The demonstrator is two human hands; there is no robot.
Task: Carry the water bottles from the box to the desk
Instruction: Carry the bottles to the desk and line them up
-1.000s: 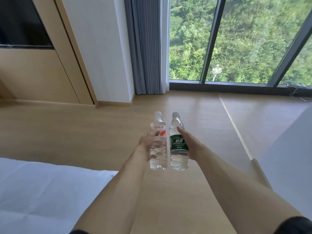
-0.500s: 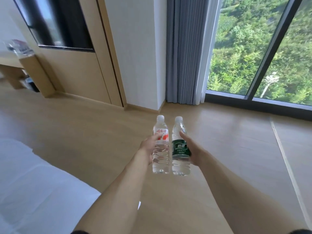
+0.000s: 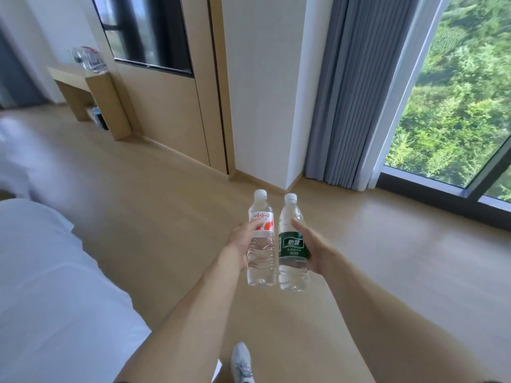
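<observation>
Green-label bottle [image 3: 293,244]: clear plastic water bottle, white cap, dark green band with white characters round its middle; upright, held in the air above the floor.
Red-label bottle [image 3: 261,241]: clear plastic, white cap, white label with red characters and red shapes; upright, just left of the green-label bottle, sides nearly touching.
Right hand [image 3: 313,246]: clamped on the green-label bottle at label height, thumb along the near side, fingers wrapped behind; cap and base stick out above and below the grip.
Left hand [image 3: 242,239]: wrapped round the red-label bottle at its label, thumb tip lying on the label; lower half of the bottle hangs below the hand.
Floor [image 3: 387,272]: light wood boards under both bottles.
Bed [image 3: 49,286]: white bedding at the left edge.
Window [image 3: 453,100]: floor-to-ceiling glass, green trees outside, grey curtain [image 3: 356,92] beside it.
Desk [image 3: 83,89]: pale wood, far left against the wall, well apart from the bottles, blurred clear items on top.
Shoe [image 3: 242,363]: grey-white, on the floor between the forearms.
</observation>
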